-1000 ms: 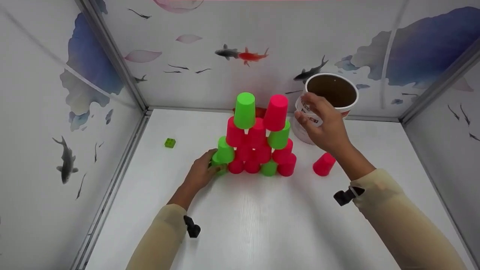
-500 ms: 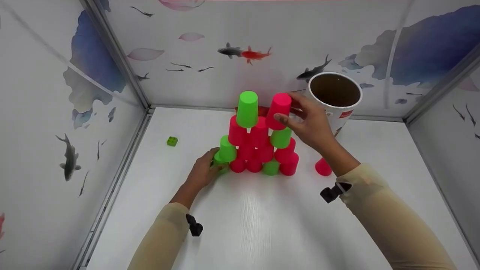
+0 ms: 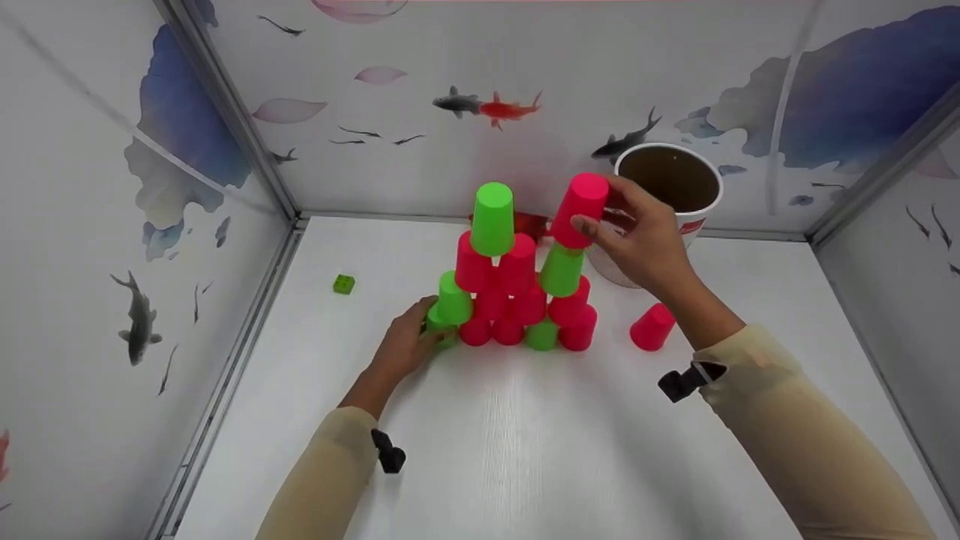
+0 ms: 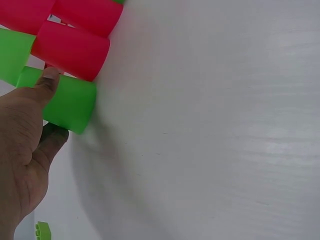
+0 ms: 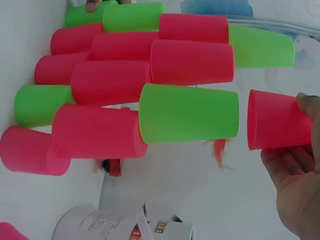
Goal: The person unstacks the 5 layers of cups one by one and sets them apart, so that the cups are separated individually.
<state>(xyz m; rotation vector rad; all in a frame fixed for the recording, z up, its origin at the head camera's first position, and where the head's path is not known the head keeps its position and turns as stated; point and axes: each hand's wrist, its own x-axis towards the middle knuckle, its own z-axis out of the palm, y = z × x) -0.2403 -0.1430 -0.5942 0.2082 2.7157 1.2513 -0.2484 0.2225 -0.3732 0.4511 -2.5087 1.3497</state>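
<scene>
Upside-down pink and green cups stand stacked as a pyramid, with a green cup (image 3: 493,219) at the upper left. My right hand (image 3: 649,240) pinches a pink cup (image 3: 581,210) between thumb and fingers. In the right wrist view this pink cup (image 5: 277,121) is tilted a little, and a gap separates it from the green cup (image 5: 190,114) of the row below. My left hand (image 3: 401,341) holds the bottom-left green cup (image 4: 72,102), thumb on the near side and fingers on the outer side. Part of that cup is hidden by the hand.
A white bucket (image 3: 694,225) stands at the back right, partly behind my right hand. One loose pink cup (image 3: 652,328) stands right of the pyramid. A small green toy brick (image 3: 343,284) lies on the left of the white table (image 3: 487,450). A red object (image 3: 531,225) sits behind the pyramid.
My right hand came left from in front of the bucket, took hold of the upper-right pink cup and raised it slightly up and rightward. My left hand stayed on its green cup.
</scene>
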